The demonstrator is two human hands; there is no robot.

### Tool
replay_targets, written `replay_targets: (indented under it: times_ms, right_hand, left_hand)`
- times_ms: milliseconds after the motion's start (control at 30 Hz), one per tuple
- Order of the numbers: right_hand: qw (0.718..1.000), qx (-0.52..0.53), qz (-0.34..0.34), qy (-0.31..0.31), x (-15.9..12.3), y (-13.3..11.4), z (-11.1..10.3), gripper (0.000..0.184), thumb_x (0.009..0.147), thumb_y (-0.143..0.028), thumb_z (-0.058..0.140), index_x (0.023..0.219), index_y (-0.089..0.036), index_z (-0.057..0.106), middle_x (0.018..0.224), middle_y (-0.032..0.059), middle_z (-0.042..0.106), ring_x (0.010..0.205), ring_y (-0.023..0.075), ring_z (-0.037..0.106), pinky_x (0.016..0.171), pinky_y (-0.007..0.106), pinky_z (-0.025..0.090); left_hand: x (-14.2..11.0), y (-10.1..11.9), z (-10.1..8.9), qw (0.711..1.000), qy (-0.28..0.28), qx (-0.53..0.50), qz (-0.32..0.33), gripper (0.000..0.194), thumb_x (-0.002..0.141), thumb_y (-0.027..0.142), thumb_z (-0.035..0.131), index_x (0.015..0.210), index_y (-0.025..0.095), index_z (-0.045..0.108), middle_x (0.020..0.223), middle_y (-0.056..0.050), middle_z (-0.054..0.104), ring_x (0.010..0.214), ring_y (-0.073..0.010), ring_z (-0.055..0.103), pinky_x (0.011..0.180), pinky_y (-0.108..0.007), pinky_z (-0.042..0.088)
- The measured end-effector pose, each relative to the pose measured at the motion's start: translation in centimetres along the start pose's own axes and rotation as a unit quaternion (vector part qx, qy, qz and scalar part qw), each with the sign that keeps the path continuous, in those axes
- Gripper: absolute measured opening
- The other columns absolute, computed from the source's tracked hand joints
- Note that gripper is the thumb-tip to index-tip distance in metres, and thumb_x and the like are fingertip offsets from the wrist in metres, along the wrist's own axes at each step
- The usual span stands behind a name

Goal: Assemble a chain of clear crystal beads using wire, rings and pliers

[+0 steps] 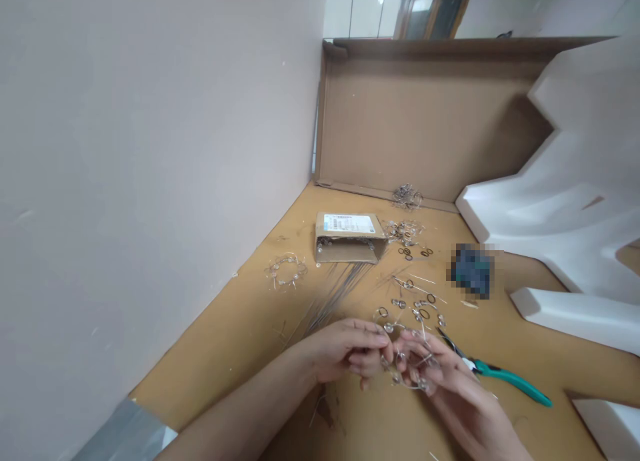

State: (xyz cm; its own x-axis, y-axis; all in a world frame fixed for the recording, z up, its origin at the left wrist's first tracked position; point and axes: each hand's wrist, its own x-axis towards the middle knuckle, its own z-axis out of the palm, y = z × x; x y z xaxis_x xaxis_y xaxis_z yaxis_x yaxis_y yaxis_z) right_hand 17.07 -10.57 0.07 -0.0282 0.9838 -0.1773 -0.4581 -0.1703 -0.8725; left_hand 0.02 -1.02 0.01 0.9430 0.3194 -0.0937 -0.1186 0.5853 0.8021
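My left hand (350, 351) and my right hand (425, 366) meet low in the middle of the head view, over a brown table (240, 327). Both have their fingers pinched round a small wire piece strung with clear beads (400, 367), which hangs between them. Just beyond the fingers lie several loose metal rings and bent wires (415, 307). Green-handled pliers (505, 377) lie on the table right beside my right hand, untouched.
A small cardboard box (350, 237) lies on its side with straight wires (330, 294) spilling out. A finished bead ring (286, 271) sits left of it. More wire pieces (407, 196) lie by a cardboard wall (425, 127). White foam blocks (565, 207) stand at right, a plain wall (150, 181) at left.
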Motion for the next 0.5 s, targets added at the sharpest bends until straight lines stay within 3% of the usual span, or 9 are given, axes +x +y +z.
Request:
replay_targets:
  times_ms: [200,300,433,500]
  right_hand:
    - [0.987,-0.115,-0.050,0.098,0.5,0.6,0.5,0.018,0.068,-0.031,0.072,0.084,-0.024,0.066,0.081,0.0030,0.070,0.081,0.0180,0.060,0.080,0.030,0.041]
    - [0.980,-0.144,-0.077,0.112,0.8,0.7,0.8,0.023,0.065,-0.035,0.073,0.084,-0.023,0.065,0.076,0.0026,0.070,0.077,0.0180,0.061,0.078,0.030,0.043]
    - [0.972,-0.176,-0.092,0.122,0.7,1.0,0.5,0.040,0.065,-0.038,0.073,0.101,-0.026,0.061,0.073,0.0007,0.069,0.071,0.0173,0.061,0.070,0.028,0.046]
    - [0.969,-0.192,-0.094,0.120,0.6,1.1,0.2,0.039,0.067,-0.038,0.072,0.103,-0.027,0.062,0.076,0.0010,0.069,0.074,0.0175,0.062,0.071,0.028,0.046]
  left_hand:
    - [0.1,-0.2,-0.1,0.999,0.015,0.042,0.007,0.017,0.081,0.025,0.051,0.074,0.012,0.058,0.039,0.009,0.029,0.035,-0.0056,0.025,0.037,-0.018,0.034]
    - [0.2,-0.3,-0.3,0.998,0.020,0.053,0.008,0.016,0.081,0.026,0.052,0.074,0.012,0.058,0.039,0.009,0.030,0.036,-0.0057,0.025,0.038,-0.018,0.035]
    - [0.2,-0.3,-0.4,0.997,0.024,0.074,-0.003,0.017,0.081,0.027,0.051,0.074,0.013,0.058,0.040,0.009,0.031,0.036,-0.0054,0.024,0.038,-0.018,0.034]
    - [0.1,-0.3,-0.3,0.995,0.024,0.092,-0.011,0.019,0.081,0.028,0.051,0.073,0.013,0.059,0.041,0.008,0.032,0.037,-0.0053,0.025,0.039,-0.018,0.034]
